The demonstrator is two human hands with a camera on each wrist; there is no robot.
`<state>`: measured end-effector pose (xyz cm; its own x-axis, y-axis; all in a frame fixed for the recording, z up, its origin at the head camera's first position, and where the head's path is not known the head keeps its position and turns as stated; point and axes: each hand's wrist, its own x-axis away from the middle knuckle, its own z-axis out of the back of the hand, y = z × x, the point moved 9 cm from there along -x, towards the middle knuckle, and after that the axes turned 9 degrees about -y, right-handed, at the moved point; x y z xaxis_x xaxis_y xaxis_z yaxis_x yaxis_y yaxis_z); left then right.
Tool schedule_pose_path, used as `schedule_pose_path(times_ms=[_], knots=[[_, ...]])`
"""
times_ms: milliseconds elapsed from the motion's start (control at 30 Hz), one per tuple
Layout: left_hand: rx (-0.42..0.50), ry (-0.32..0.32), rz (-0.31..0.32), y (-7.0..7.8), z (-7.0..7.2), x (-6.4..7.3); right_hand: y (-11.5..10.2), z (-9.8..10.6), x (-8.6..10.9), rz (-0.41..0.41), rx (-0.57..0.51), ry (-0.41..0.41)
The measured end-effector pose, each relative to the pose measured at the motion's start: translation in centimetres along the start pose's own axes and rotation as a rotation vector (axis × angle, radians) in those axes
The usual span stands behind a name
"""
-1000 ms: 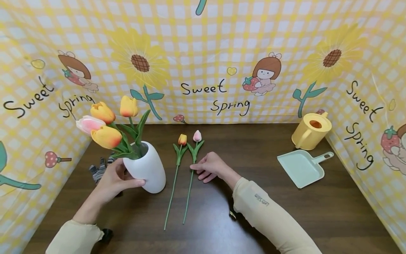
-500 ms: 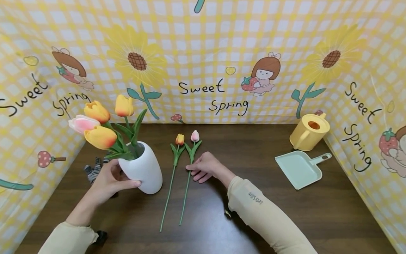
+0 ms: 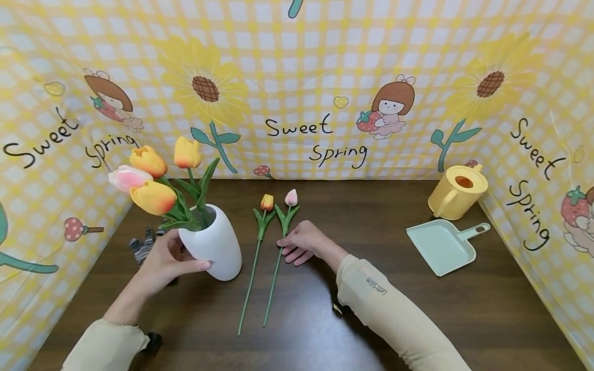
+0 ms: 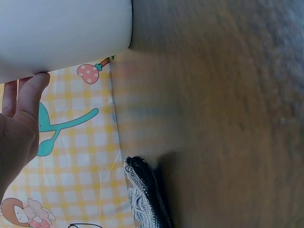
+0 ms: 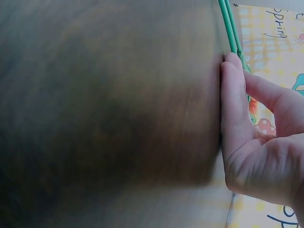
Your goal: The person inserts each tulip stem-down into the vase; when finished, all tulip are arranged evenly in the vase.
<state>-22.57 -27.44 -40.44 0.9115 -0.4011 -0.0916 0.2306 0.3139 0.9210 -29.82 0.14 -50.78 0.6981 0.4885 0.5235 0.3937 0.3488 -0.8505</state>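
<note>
In the head view my left hand [image 3: 162, 263] holds a white vase [image 3: 218, 247] by its side, thumb on the near face. The vase is upright with a slight lean and holds several tulips, yellow-orange ones [image 3: 153, 198] and a pink-white one [image 3: 129, 178]. My right hand [image 3: 306, 242] pinches the green stem of a small pink tulip [image 3: 291, 198] lying on the table, just below its leaves. Left of it lies a small orange tulip [image 3: 266, 202], untouched. The left wrist view shows fingertips [image 4: 40, 81] against the vase; the right wrist view shows fingers [image 5: 232, 85] at the stems.
A grey striped, knitted-looking thing [image 3: 141, 247] lies behind my left hand, partly hidden. On the right stand a yellow watering can [image 3: 457, 193] and a pale green dustpan [image 3: 443, 248] lying flat. Yellow checked cloth walls [image 3: 297, 77] enclose the brown table [image 3: 371, 319] at the back and sides.
The head view swings slightly and returns. The pink tulip has turned very slightly, its lower stem end closer to the orange tulip's. Both hands keep their holds.
</note>
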Motion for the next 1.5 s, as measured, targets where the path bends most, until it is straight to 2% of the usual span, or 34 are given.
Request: schedule_pose_path(times_ms=[500, 1067, 1233, 1500], knots=[[0.007, 0.005, -0.026, -0.2, 0.1, 0.0, 0.3, 0.0, 0.3, 0.015, -0.055, -0.03], [-0.013, 0.013, -0.013, -0.1, 0.1, 0.0, 0.2, 0.1, 0.7, 0.031, -0.072, -0.054], [-0.013, 0.011, -0.02, -0.1, 0.1, -0.1, -0.6, 0.5, 1.5, 0.055, -0.065, -0.082], [-0.017, 0.013, -0.015, 0.0, 0.1, 0.0, -3.2, 2.0, 3.6, 0.094, -0.047, -0.102]])
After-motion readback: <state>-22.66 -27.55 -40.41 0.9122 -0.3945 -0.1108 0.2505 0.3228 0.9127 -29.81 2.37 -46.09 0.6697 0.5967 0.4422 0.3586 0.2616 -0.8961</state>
